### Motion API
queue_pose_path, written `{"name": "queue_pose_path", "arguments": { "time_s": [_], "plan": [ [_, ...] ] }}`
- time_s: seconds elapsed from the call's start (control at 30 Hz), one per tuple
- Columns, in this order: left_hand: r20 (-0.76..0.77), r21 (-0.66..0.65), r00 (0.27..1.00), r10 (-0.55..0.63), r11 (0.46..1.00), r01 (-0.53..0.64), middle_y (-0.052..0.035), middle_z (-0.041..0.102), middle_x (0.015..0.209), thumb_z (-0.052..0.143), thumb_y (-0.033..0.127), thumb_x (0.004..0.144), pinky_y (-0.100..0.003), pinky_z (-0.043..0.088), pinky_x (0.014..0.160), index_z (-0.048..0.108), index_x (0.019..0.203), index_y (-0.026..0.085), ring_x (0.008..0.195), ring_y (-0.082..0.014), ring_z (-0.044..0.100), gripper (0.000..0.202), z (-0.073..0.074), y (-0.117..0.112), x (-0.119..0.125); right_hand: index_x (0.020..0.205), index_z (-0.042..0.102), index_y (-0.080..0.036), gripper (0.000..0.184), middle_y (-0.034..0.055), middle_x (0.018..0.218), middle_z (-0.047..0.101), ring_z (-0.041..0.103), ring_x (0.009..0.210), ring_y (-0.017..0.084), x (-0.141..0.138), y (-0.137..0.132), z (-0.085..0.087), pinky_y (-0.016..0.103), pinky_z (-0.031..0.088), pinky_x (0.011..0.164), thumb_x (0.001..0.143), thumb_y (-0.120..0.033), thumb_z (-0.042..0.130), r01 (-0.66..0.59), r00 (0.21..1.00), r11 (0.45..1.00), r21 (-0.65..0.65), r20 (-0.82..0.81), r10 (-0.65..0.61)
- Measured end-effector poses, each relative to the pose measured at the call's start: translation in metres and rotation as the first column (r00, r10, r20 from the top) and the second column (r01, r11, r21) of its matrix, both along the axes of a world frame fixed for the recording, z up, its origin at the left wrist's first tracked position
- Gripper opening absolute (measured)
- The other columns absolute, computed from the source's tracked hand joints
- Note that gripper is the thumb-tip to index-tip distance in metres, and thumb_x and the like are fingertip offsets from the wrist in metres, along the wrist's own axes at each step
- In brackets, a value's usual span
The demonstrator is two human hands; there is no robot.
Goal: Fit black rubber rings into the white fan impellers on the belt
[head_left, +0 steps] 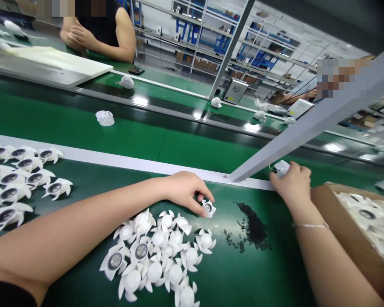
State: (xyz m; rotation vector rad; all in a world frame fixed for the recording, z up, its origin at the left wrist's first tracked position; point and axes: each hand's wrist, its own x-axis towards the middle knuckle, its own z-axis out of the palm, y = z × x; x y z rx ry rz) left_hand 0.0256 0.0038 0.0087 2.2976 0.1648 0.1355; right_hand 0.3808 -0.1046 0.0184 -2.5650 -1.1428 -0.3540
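My left hand [186, 190] rests on the green bench with its fingers pinched round a small white fan impeller [208, 208], hub up. Just below it lies a loose heap of several white impellers [161, 251]. My right hand [292, 182] reaches to the white strip at the belt's edge and is closed on a small white part [280, 167] with a thin wire. Between the two hands sits a scatter of tiny black bits [251, 226].
Rows of impellers with dark hubs [17, 179] lie at the left. A cardboard box [345, 232] of white parts stands at the right. A slanted grey metal post [307, 128] rises from the strip. A white part [105, 118] lies on the conveyor belt [83, 123]; a person's arms [92, 36] rest beyond.
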Motion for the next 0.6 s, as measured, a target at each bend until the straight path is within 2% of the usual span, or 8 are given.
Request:
{"name": "queue_pose_path", "arguments": {
  "time_s": [0.07,0.13,0.27,0.37,0.43,0.5,0.53,0.6],
  "plan": [
    [-0.005,-0.003,1.000,0.001,1.000,-0.001,0.0039,0.070,0.086,0.081,0.050,0.069,-0.022,0.034,0.059,0.073,0.112,0.030,0.068,-0.0096,0.056,0.048,0.001,0.000,-0.001,0.137,0.042,0.002,0.085,0.0414,0.129,0.044,0.056,0.111,0.048,0.007,0.013,0.000,0.052,0.046,0.077,0.075,-0.051,0.064,0.061,0.998,0.998,-0.013,0.012,-0.061],
    [-0.008,-0.005,1.000,-0.001,1.000,0.000,0.0034,0.070,0.087,0.080,0.052,0.070,-0.022,0.035,0.060,0.073,0.112,0.029,0.069,-0.0102,0.057,0.049,0.001,-0.001,-0.001,0.123,0.051,0.004,0.079,0.0411,0.106,0.056,0.063,0.092,0.045,0.011,0.020,0.006,0.047,0.043,0.061,0.076,-0.059,0.060,0.090,0.995,0.994,-0.069,-0.025,-0.092],
    [-0.003,-0.008,1.000,-0.015,1.000,0.015,0.0028,0.070,0.088,0.079,0.053,0.070,-0.022,0.035,0.061,0.072,0.114,0.029,0.072,-0.0113,0.058,0.050,0.001,0.000,-0.002,0.078,0.060,-0.014,0.043,0.0175,0.066,0.058,0.063,0.063,0.032,0.005,0.013,0.033,0.041,0.039,0.052,0.075,-0.056,0.060,0.026,0.993,0.988,-0.150,-0.107,-0.042],
    [-0.024,-0.026,1.000,-0.019,1.000,0.018,0.0029,0.070,0.089,0.079,0.053,0.070,-0.022,0.035,0.061,0.072,0.114,0.029,0.071,-0.0108,0.057,0.051,0.002,0.001,-0.002,0.075,0.055,-0.022,0.034,0.0095,0.065,0.057,0.059,0.059,0.024,-0.020,-0.007,0.058,0.039,0.040,0.055,0.072,-0.054,0.067,-0.025,0.992,0.989,-0.145,-0.126,0.007],
    [-0.053,-0.080,0.999,-0.005,0.997,0.001,0.0032,0.070,0.090,0.081,0.056,0.067,-0.022,0.035,0.061,0.069,0.119,0.029,0.069,-0.0101,0.056,0.059,0.003,0.002,-0.003,0.087,0.055,-0.023,0.039,0.0093,0.073,0.062,0.059,0.061,0.023,-0.045,-0.023,0.067,0.037,0.042,0.055,0.069,-0.053,0.074,-0.050,0.977,0.999,-0.019,-0.210,0.045],
    [-0.085,-0.176,0.996,0.004,0.984,-0.018,0.0031,0.069,0.092,0.080,0.059,0.068,-0.021,0.035,0.060,0.063,0.127,0.029,0.067,-0.0096,0.054,0.069,0.004,0.004,-0.003,0.106,0.053,-0.023,0.047,0.0103,0.083,0.064,0.062,0.065,0.022,-0.073,-0.037,0.063,0.034,0.044,0.053,0.074,-0.050,0.074,-0.114,0.900,0.961,0.251,-0.383,0.207],
    [-0.098,-0.231,0.995,0.006,0.973,-0.029,0.0029,0.069,0.092,0.078,0.060,0.070,-0.021,0.036,0.060,0.060,0.131,0.028,0.067,-0.0094,0.053,0.071,0.003,0.005,-0.002,0.117,0.050,-0.022,0.048,0.0109,0.088,0.064,0.062,0.066,0.021,-0.087,-0.043,0.056,0.032,0.045,0.053,0.081,-0.048,0.068,-0.171,0.836,0.901,0.399,-0.426,0.347],
    [-0.107,-0.321,0.994,0.017,0.946,-0.051,0.0019,0.067,0.090,0.072,0.060,0.077,-0.021,0.037,0.062,0.058,0.132,0.026,0.068,-0.0095,0.053,0.065,0.002,0.007,-0.001,0.131,0.044,-0.023,0.040,0.0126,0.098,0.063,0.064,0.071,0.019,-0.115,-0.049,0.036,0.031,0.050,0.055,0.096,-0.042,0.048,-0.385,0.705,0.760,0.523,-0.364,0.608]
  ]
}}
